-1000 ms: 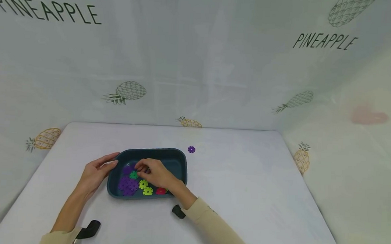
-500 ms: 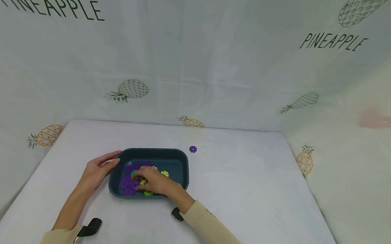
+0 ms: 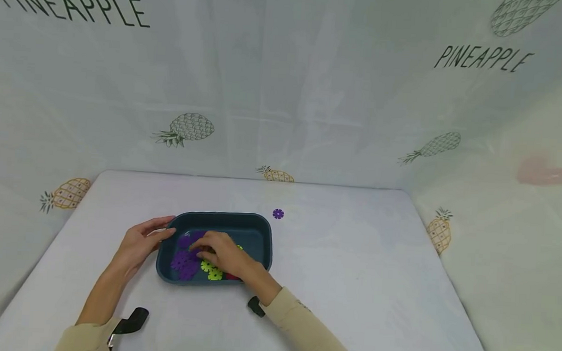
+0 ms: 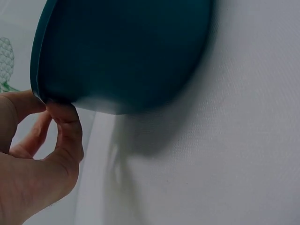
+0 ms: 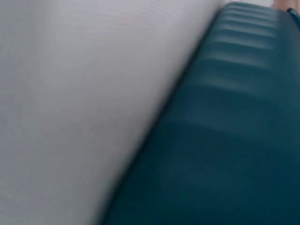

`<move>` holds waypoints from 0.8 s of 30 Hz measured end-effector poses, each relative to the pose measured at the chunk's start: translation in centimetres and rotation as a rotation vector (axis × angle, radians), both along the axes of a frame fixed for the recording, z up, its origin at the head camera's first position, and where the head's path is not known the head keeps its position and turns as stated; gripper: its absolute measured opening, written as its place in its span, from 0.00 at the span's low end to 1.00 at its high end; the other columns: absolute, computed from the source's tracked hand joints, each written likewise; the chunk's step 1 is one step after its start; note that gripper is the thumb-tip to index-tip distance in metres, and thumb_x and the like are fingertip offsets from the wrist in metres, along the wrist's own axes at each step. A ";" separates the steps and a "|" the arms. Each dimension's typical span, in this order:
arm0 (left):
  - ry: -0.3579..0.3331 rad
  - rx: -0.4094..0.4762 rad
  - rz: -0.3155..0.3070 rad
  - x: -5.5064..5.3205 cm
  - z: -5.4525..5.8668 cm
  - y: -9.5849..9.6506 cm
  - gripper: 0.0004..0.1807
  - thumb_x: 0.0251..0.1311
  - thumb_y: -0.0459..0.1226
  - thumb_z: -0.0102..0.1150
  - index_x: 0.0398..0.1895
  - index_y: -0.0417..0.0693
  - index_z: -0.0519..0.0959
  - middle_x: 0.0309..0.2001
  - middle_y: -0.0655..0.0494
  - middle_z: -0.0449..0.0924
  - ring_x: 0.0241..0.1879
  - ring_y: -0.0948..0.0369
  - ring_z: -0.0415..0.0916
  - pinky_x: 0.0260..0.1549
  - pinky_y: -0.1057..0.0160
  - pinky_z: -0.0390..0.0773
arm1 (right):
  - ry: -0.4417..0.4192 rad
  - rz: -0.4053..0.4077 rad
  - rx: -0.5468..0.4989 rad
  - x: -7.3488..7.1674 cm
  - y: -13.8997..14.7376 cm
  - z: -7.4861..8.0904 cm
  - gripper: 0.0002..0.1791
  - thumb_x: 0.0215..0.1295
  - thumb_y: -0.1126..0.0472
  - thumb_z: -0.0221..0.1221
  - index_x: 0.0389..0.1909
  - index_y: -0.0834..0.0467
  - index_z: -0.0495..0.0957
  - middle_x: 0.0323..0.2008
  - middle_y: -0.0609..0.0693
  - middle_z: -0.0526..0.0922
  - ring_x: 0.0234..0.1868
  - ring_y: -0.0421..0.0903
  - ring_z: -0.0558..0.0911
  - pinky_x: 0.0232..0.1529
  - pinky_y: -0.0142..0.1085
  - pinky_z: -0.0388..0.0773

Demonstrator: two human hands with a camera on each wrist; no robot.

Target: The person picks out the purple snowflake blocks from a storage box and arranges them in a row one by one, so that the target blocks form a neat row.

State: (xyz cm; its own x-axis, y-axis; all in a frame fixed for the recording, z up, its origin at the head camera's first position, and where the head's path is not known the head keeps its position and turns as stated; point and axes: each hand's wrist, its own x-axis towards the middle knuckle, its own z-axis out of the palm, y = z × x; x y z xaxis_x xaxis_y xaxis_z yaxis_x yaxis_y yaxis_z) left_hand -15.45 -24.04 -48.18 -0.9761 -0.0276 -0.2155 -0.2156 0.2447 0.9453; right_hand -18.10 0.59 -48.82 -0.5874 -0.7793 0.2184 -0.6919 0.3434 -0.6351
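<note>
A dark teal tray [image 3: 249, 237] rests on the white table with several flower-shaped plastic pieces inside. My left hand [image 3: 134, 242] pinches the tray's left rim between thumb and fingers; the left wrist view shows the grip on the tray [image 4: 126, 51] close up. My right hand [image 3: 224, 253] reaches into the tray from the right, its fingers bent down over the pieces. Purple pieces [image 3: 181, 260] cluster at the tray's left end. Yellow-green pieces [image 3: 215, 274] and a partly covered red piece [image 3: 230, 277] lie under the right hand. I cannot tell whether its fingertips hold a piece.
One purple flower piece [image 3: 278, 213] lies alone on the table [image 3: 353, 253], behind the tray's right end. A pineapple-printed curtain [image 3: 304, 92] hangs behind the table. The right wrist view has only the tray's outer side wall [image 5: 211, 140] and blurred white table.
My right hand dips to the front of the tray, then comes back up with fingers over where the green piece showed; that piece is now hidden. The left hand stays at the rim.
</note>
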 end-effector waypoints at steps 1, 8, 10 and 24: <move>-0.001 0.005 0.000 0.0 0.0 0.0 0.35 0.68 0.51 0.66 0.72 0.42 0.72 0.63 0.49 0.72 0.48 0.71 0.77 0.46 0.74 0.78 | -0.008 -0.017 -0.027 -0.2 0.3 0.0 0.12 0.73 0.68 0.61 0.54 0.63 0.84 0.43 0.54 0.83 0.41 0.37 0.79 0.42 0.19 0.72; -0.004 0.047 0.017 0.0 0.2 0.2 0.36 0.66 0.49 0.69 0.72 0.42 0.72 0.56 0.55 0.74 0.46 0.71 0.79 0.44 0.72 0.79 | -0.018 -0.131 -0.135 -2.0 2.9 0.4 0.11 0.72 0.70 0.62 0.52 0.66 0.82 0.44 0.58 0.82 0.43 0.44 0.82 0.46 0.23 0.77; -0.012 0.037 0.019 0.1 0.3 0.2 0.37 0.66 0.50 0.68 0.73 0.42 0.71 0.59 0.52 0.72 0.45 0.72 0.78 0.44 0.73 0.78 | -0.020 -0.152 -0.147 -2.3 3.5 0.5 0.11 0.71 0.70 0.62 0.52 0.66 0.82 0.44 0.57 0.82 0.44 0.45 0.82 0.47 0.24 0.78; -0.009 -0.013 0.016 0.3 0.7 0.3 0.36 0.67 0.50 0.67 0.73 0.42 0.71 0.56 0.51 0.71 0.44 0.70 0.76 0.43 0.72 0.79 | -0.070 -0.322 -0.282 -4.2 7.1 1.8 0.11 0.71 0.67 0.64 0.52 0.61 0.84 0.46 0.54 0.83 0.46 0.47 0.82 0.50 0.31 0.81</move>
